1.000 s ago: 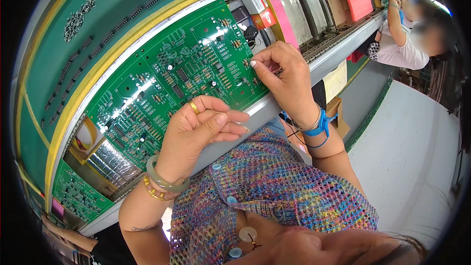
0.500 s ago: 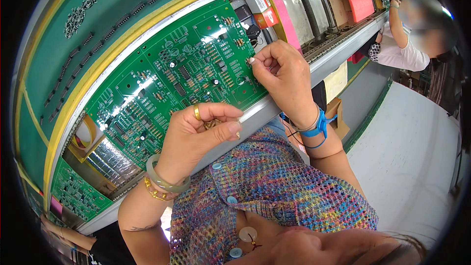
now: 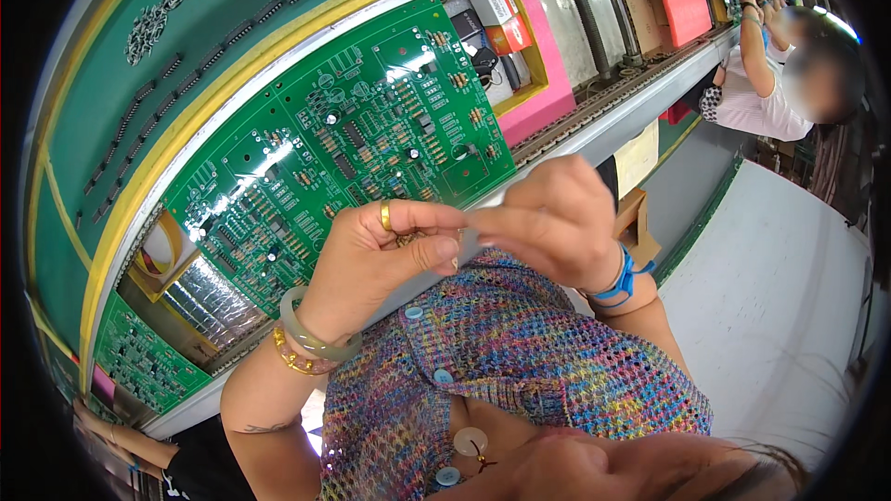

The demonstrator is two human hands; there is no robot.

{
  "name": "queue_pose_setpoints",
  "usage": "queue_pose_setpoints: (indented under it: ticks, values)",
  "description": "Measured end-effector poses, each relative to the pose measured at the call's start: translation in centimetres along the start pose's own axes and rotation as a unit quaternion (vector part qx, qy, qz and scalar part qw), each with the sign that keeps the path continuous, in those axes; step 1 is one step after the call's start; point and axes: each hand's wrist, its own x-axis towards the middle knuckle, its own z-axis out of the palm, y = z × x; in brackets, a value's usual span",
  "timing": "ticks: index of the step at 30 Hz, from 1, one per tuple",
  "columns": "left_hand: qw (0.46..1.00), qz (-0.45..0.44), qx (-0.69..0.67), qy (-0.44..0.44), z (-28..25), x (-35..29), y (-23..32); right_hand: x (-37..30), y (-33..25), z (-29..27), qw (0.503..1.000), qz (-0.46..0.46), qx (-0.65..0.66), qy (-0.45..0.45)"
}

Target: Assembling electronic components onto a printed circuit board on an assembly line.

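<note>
Meeting fingertip to fingertip, both hands hover just below the green circuit board.

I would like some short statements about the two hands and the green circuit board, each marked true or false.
1. The left hand wears a gold ring. True.
2. The right hand rests flat on the green circuit board. False: it is raised in front of the board's lower edge, its fingers meeting those of the left hand.
3. The right wrist has a blue band. True.
4. The left wrist is bare. False: it carries a pale green bangle and a gold bracelet.
5. The board lies in front of a yellow-edged green surface. True.
</note>
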Motion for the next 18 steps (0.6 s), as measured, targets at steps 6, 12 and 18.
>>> queue_pose_setpoints:
  ticks: [6,12,18]
  values:
    - [0.999,-0.015,-0.024,-0.033,0.0,-0.1,-0.1,-0.2,-0.2,0.3,0.995,-0.083,-0.054,-0.014]
    - [0.999,-0.013,0.04,-0.022,0.4,-0.2,-0.2,-1.0,-0.5,0.5,0.996,-0.069,-0.049,0.017]
    - [0.999,0.014,0.027,0.012,0.4,-0.3,-0.6,-1.2,-0.7,0.7,0.998,-0.047,-0.037,0.017]
